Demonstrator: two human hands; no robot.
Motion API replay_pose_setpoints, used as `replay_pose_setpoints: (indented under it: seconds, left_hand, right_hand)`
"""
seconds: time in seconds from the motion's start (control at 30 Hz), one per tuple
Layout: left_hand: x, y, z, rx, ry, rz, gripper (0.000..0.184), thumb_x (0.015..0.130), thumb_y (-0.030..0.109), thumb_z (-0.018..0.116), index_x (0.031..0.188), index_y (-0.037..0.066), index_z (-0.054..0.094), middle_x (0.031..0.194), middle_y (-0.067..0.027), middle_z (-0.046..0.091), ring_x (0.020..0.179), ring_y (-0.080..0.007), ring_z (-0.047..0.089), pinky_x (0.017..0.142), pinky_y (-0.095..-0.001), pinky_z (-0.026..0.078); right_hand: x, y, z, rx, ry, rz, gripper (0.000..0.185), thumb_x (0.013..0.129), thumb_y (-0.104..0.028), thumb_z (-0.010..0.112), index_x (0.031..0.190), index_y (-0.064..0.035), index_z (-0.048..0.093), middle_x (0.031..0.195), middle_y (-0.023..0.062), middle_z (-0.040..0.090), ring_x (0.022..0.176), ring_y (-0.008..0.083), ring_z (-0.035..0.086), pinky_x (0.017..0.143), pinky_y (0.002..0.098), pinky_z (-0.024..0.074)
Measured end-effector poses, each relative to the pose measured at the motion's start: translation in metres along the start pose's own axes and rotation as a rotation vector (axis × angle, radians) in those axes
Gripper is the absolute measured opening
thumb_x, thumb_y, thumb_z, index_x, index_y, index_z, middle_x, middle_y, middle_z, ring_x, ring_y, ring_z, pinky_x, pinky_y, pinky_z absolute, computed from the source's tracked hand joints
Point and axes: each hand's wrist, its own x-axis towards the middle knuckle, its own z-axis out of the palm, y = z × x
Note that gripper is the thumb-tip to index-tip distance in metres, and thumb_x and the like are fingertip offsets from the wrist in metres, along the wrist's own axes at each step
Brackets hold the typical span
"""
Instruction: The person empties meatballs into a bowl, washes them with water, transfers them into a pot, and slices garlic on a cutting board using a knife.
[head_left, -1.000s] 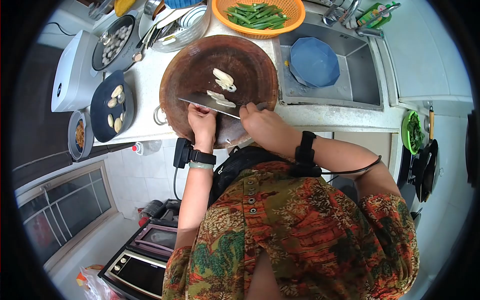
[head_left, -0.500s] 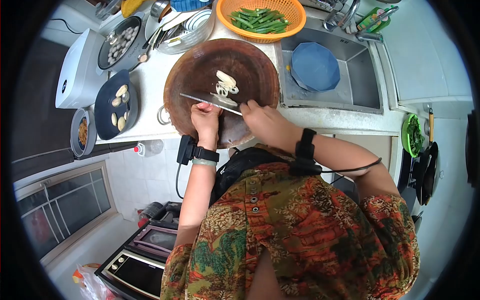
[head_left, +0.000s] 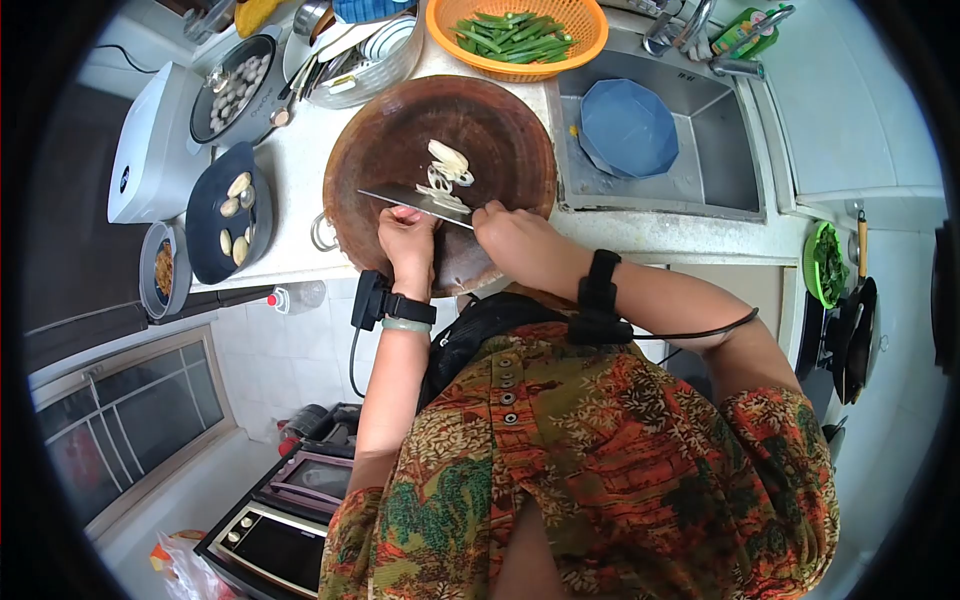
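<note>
On the round wooden chopping board (head_left: 380, 140) lie pale cut slices (head_left: 447, 160), with more slices right beside the blade. My right hand (head_left: 510, 238) is closed around the handle end of a knife (head_left: 408, 203), whose blade points left across the board. Bent close against the near side of the blade are the fingers of my left hand (head_left: 407, 238). What those fingers press on is too hidden to make out.
Behind the board are an orange basket of green pods (head_left: 520, 68) and a glass bowl of utensils (head_left: 350, 88). A dark dish with pale pieces (head_left: 212, 205) stands left. The sink on the right holds a blue dish (head_left: 628, 128).
The knife and my right hand have shifted slightly left and nearer my left hand. More separate slices now lie behind the blade than a second ago. The camera view has moved a little.
</note>
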Motion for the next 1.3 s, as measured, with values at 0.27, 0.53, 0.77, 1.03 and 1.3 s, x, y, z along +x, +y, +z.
replay_pose_setpoints:
  seconds: [0.27, 0.53, 0.77, 1.03, 1.3]
  left_hand:
    - [-0.006, 0.008, 0.005, -0.071, -0.031, -0.008, 0.030, 0.073, -0.008, 0.069, 0.091, 0.001, 0.047, 0.083, -0.0098, 0.059, 0.072, -0.0180, 0.062, 0.066, -0.0301, 0.056]
    - [-0.005, 0.015, 0.009, -0.078, -0.034, -0.001, 0.030, 0.073, -0.007, 0.069, 0.090, 0.001, 0.045, 0.083, -0.0091, 0.056, 0.070, -0.0162, 0.059, 0.062, -0.0295, 0.056]
    - [0.000, 0.001, 0.003, -0.063, -0.029, -0.002, 0.025, 0.076, -0.006, 0.068, 0.088, 0.005, 0.049, 0.084, -0.0051, 0.059, 0.072, -0.0140, 0.060, 0.062, -0.0279, 0.055]
    - [0.003, -0.007, 0.001, -0.077, -0.045, 0.015, 0.029, 0.073, -0.012, 0.066, 0.087, 0.005, 0.047, 0.081, -0.0045, 0.057, 0.070, -0.0129, 0.058, 0.063, -0.0290, 0.055]
    - [-0.008, 0.008, 0.004, -0.057, -0.036, 0.022, 0.028, 0.076, -0.010, 0.066, 0.093, 0.002, 0.046, 0.084, -0.0104, 0.061, 0.072, -0.0166, 0.062, 0.067, -0.0301, 0.057]
  right_hand:
    - [0.014, 0.006, 0.009, 0.102, -0.033, 0.094, 0.017, 0.080, 0.001, 0.050, 0.092, 0.0090, 0.060, 0.092, 0.0276, 0.062, 0.082, 0.0402, 0.066, 0.070, 0.0436, 0.0555]
    - [0.038, 0.012, 0.003, 0.215, 0.017, 0.064, 0.016, 0.074, 0.005, 0.052, 0.089, 0.0095, 0.056, 0.088, 0.0283, 0.061, 0.081, 0.0435, 0.065, 0.070, 0.0458, 0.0535]
    - [-0.012, -0.003, -0.004, 0.038, 0.065, -0.015, 0.013, 0.078, 0.001, 0.052, 0.087, 0.0100, 0.056, 0.084, 0.0249, 0.060, 0.072, 0.0385, 0.067, 0.061, 0.0425, 0.0561]
    - [-0.009, 0.002, 0.001, 0.002, 0.051, -0.007, 0.011, 0.077, 0.002, 0.053, 0.084, 0.0095, 0.057, 0.079, 0.0239, 0.060, 0.071, 0.0370, 0.067, 0.060, 0.0408, 0.0561]
    - [0.023, 0.008, 0.016, 0.131, 0.090, 0.008, 0.013, 0.078, 0.002, 0.050, 0.083, 0.0099, 0.059, 0.080, 0.0290, 0.062, 0.075, 0.0395, 0.066, 0.065, 0.0434, 0.0546]
